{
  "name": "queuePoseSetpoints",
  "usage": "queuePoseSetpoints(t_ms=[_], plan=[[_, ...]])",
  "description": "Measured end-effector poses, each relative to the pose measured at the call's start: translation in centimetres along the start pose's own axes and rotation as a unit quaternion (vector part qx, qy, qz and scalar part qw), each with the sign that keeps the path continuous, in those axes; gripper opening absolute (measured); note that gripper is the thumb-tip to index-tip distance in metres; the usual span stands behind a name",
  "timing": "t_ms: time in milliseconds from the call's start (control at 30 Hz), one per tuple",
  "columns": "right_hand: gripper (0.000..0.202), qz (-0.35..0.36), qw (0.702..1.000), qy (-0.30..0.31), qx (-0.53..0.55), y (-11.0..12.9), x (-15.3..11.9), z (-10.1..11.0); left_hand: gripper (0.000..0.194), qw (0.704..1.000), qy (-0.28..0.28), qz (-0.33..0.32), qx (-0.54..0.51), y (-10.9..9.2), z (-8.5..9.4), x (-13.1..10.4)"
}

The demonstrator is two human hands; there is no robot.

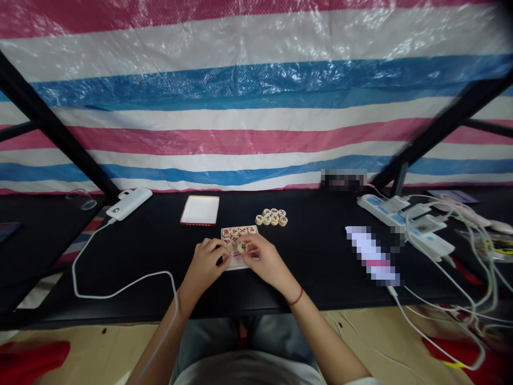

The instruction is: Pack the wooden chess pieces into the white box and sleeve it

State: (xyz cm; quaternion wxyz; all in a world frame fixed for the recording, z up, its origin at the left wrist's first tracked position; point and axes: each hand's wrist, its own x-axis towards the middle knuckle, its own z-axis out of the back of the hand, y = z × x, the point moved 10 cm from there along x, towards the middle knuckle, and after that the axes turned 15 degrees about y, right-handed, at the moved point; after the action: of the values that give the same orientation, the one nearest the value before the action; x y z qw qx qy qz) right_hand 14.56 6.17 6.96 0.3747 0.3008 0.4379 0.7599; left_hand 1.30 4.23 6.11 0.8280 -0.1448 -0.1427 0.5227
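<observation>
Seven loose pieces (274, 220) sit between one and two o'clock from one white tray (238, 263), where six red-marked pieces (242, 231) show. The surface is black, with striped sheeting (240, 144) at twelve o'clock. The right hand (262, 256) pinches one round, cream, dark-marked piece (242, 247) over the tray; whether the left hand (210, 262), curled at its nine o'clock edge, grips anything, I can't tell.

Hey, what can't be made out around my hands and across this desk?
In the head view:
White box: floor partly covered by your left hand and right hand.
Loose game pieces: characters too small to read surely.
Pale item, right: details hidden by pixelation.
Red cloth, lower left: cut off by the picture's edge.
</observation>
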Motion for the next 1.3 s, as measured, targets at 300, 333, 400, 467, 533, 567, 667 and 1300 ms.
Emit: queuePoseSetpoints(t_ms=[300, 333, 400, 467, 533, 567, 667, 1300], plan=[[0.017, 0.012, 0.983, 0.071, -0.169, 0.9, 2.1, -3.3, 0.029, 0.982, -0.049, 0.026, -0.182, 4.3, -0.8, 1.9], [0.018, 0.017, 0.981, 0.076, -0.177, 0.9, 2.3, -3.5, 0.03, 0.981, -0.054, 0.027, -0.183, 4.6, -1.0, 2.3], [0.02, 0.026, 0.976, 0.079, -0.2, 0.8, 2.5, -3.8, 0.03, 0.984, -0.065, 0.025, -0.167, 4.8, -1.3, 3.0], [0.02, 0.035, 0.97, 0.079, -0.228, 0.9, 2.6, -4.2, 0.033, 0.987, -0.06, 0.017, -0.15, 4.7, -1.9, 3.6], [0.021, 0.04, 0.964, 0.075, -0.252, 0.9, 2.7, -4.5, 0.035, 0.989, -0.049, 0.016, -0.138, 4.6, -2.6, 3.7], [0.02, 0.039, 0.962, 0.073, -0.259, 0.9, 2.7, -4.6, 0.036, 0.99, -0.045, 0.018, -0.132, 4.6, -2.8, 3.7], [0.018, 0.042, 0.964, 0.077, -0.252, 0.9, 2.7, -4.8, 0.037, 0.991, -0.046, 0.025, -0.121, 4.7, -3.2, 3.4], [0.013, -0.326, 0.883, 0.044, -0.335, -9.6, 9.9, 10.5, 0.034, 0.985, -0.068, 0.027, -0.158, 4.5, -1.8, 2.9]])
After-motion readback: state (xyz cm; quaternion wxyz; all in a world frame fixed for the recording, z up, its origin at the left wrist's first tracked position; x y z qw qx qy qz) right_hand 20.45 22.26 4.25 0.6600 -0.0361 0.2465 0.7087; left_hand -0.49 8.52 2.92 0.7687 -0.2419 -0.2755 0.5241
